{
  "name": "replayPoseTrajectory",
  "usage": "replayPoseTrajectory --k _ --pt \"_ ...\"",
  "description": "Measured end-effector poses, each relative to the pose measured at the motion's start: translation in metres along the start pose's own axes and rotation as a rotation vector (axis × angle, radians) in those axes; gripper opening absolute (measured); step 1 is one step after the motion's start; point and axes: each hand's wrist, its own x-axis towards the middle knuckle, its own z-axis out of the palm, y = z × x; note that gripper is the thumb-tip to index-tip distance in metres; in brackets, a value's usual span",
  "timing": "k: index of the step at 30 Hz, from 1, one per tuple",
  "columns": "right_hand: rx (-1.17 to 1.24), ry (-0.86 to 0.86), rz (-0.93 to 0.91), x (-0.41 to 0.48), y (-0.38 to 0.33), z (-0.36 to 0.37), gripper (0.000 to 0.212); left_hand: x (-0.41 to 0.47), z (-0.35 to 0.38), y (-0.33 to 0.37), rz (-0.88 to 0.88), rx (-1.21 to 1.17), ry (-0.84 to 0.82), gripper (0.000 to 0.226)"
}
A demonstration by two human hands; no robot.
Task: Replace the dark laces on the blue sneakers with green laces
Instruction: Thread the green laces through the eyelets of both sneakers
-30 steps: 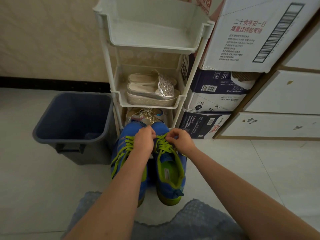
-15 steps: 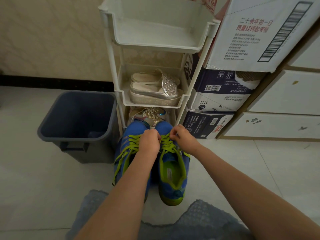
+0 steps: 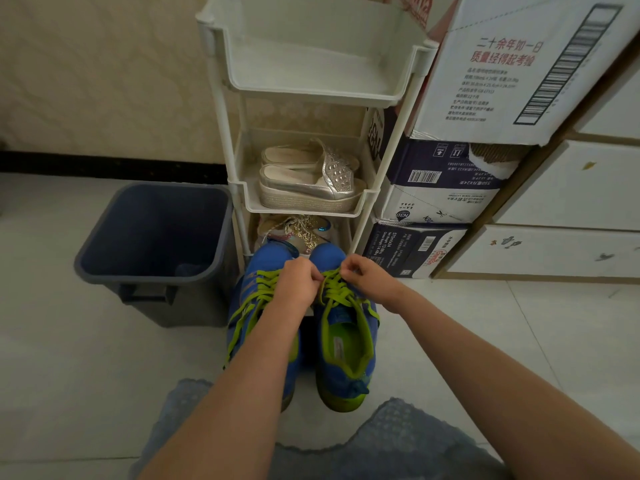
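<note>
My left hand (image 3: 298,282): fingers curled, pinching the green lace (image 3: 341,292) at the toe end of the lacing.
My right hand (image 3: 367,277): fingertips curled, pinching the same lace from the other side.
Right blue sneaker (image 3: 332,382): on the floor (image 3: 450,323), toe at the foot of the white rack (image 3: 311,88), heel toward my mat (image 3: 398,438).
Left blue sneaker (image 3: 273,254): just beside it, partly under my forearm, green-laced with loose ends trailing.
Grey bin (image 3: 104,237): left of the rack.
Silver slip-ons (image 3: 311,188): middle shelf.
</note>
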Motion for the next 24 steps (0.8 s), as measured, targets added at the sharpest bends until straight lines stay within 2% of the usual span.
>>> replayPoseTrajectory --k 4,9,13,17,20,24 --pt "0.111 0.002 0.022 0.001 0.006 0.003 0.009 -0.001 -0.002 -0.001 -0.003 -0.07 -0.021 0.018" --pt "0.126 0.051 0.036 -0.002 0.005 -0.001 0.003 -0.001 -0.003 -0.002 0.011 -0.075 -0.068 0.016" --pt "0.164 0.124 0.054 -0.009 0.012 -0.018 0.01 -0.001 -0.003 -0.004 0.034 -0.064 -0.107 0.015" --pt "0.078 0.044 0.003 -0.02 0.02 -0.018 0.005 -0.001 -0.003 0.0 0.077 0.038 -0.112 0.011" --pt "0.056 0.063 -0.023 -0.018 0.02 -0.013 0.009 -0.001 -0.003 0.001 0.089 0.102 -0.156 0.012" --pt "-0.086 0.097 -0.074 -0.014 0.021 -0.009 0.008 -0.001 -0.012 0.001 0.087 0.007 -0.267 0.013"
